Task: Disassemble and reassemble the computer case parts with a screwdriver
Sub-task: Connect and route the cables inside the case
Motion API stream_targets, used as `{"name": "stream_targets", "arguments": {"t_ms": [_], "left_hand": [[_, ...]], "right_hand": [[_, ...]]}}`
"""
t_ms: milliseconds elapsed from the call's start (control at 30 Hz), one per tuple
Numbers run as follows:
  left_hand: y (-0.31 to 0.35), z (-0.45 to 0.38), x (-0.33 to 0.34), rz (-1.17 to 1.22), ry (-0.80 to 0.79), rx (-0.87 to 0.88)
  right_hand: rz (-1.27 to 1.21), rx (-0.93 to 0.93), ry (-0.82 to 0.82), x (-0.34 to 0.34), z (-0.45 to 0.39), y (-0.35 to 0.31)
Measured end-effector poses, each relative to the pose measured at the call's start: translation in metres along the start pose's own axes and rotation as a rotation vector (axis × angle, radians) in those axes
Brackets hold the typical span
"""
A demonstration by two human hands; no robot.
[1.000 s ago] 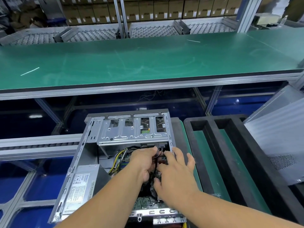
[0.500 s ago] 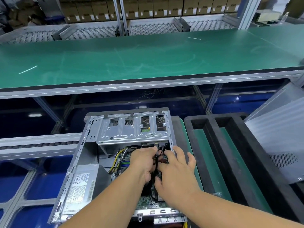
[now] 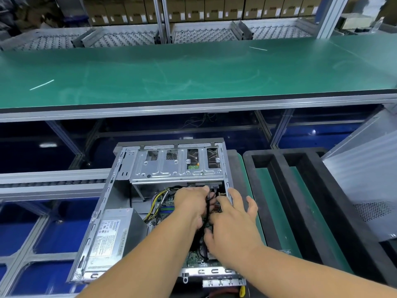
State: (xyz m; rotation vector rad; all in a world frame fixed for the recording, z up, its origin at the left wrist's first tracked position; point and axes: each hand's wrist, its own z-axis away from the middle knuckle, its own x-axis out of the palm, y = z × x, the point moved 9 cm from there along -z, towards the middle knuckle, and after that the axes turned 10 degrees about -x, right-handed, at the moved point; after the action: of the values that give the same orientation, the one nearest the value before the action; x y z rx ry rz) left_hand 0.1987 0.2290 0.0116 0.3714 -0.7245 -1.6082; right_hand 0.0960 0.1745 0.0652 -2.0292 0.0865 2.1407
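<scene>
2 hands: both are seen in the head view, reached into the open computer case (image 3: 120,201), which lies on its side at 6 o'clock in the picture.
Left hand (image 3: 191,203): its fingers are curled round a black cable (image 3: 207,208) just below the drive cage; the cable is gripped.
Right hand (image 3: 231,224): it is placed just beside the left hand at its 3 o'clock; the forefinger and thumb are bent toward the same black cable, while the other fingers are spread loosely over the case's right edge. Whether the cable is pinched cannot be told.
Drive cage (image 3: 171,168): a silver metal cage is set across the far end of the case, at 12 o'clock from the hands.
Power supply (image 3: 116,231): a grey box with a white label is seated in the case's near left corner, at 9 o'clock from the hands.
Yellow wires (image 3: 158,201): a bundle is run from the power supply toward the motherboard (image 3: 193,259), seen below the wrists.
Foam tray (image 3: 300,201): a black tray with long slots is placed at 3 o'clock from the case.
Side panel (image 3: 369,179): a grey metal sheet is leaned at the far right.
Green bench (image 3: 193,72): it is stretched across at 12 o'clock.
</scene>
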Motion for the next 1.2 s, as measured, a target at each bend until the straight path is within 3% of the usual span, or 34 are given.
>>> {"name": "stream_targets", "arguments": {"t_ms": [100,167,300,433,533,633,867,1000,1100,1200], "left_hand": [[0.002,-0.002,-0.004,-0.071,-0.015,0.025],[0.009,-0.002,-0.01,-0.322,-0.047,0.065],[0.002,0.012,-0.02,-0.569,-0.319,-0.047],[-0.008,0.025,-0.027,-0.842,-0.382,0.002],[-0.01,0.025,-0.03,-0.814,-0.329,0.021],[-0.008,0.021,-0.034,-0.769,-0.248,0.033],[-0.012,0.024,-0.028,-0.628,-0.275,-0.02],[-0.01,0.029,-0.028,-0.469,-0.344,-0.066],[-0.007,0.033,-0.03,-0.436,-0.361,-0.061],[0.007,0.034,-0.029,-0.433,-0.329,0.011]], "right_hand": [[-0.008,0.007,-0.004,-0.001,0.001,0.001],[-0.034,0.02,0.04,-0.005,0.003,0.002],[-0.269,0.031,0.276,-0.019,0.011,0.01],[-0.381,0.053,0.34,-0.021,0.014,0.016],[-0.368,0.055,0.33,-0.02,0.014,0.016],[-0.199,0.014,0.271,-0.019,0.013,0.006],[0.082,-0.145,-0.143,0.0,0.0,-0.017],[0.153,-0.228,-0.298,0.006,0.001,-0.021],[0.132,-0.228,-0.273,0.004,0.001,-0.025],[0.052,-0.21,-0.144,-0.007,0.003,-0.026]]}}
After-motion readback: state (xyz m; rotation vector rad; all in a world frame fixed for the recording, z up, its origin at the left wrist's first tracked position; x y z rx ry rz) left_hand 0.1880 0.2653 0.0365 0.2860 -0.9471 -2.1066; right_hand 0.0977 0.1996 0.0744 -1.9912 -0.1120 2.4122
